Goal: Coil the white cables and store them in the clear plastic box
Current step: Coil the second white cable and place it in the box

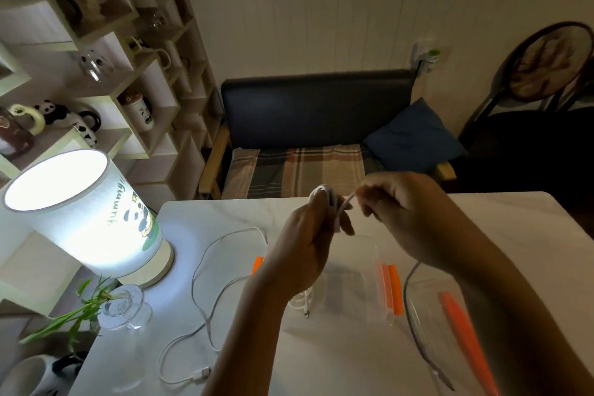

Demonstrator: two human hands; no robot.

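Observation:
My left hand [305, 244] grips a small coil of white cable [328, 199] above the table. My right hand [398, 212] pinches the free end of that same cable just right of the coil. Below both hands stands the clear plastic box [360, 270] with orange latches, open; a coiled white cable with a plug [305, 305] lies at its near left corner, whether inside or outside I cannot tell. Another white cable [205, 292] trails loose across the table on the left, its USB plug near the front edge.
A lit table lamp [83, 215] stands at the left, with a glass vase holding a green plant [125, 309] in front of it. The clear lid with an orange latch [450, 325] lies at the right. A bench stands behind the white table [353, 357].

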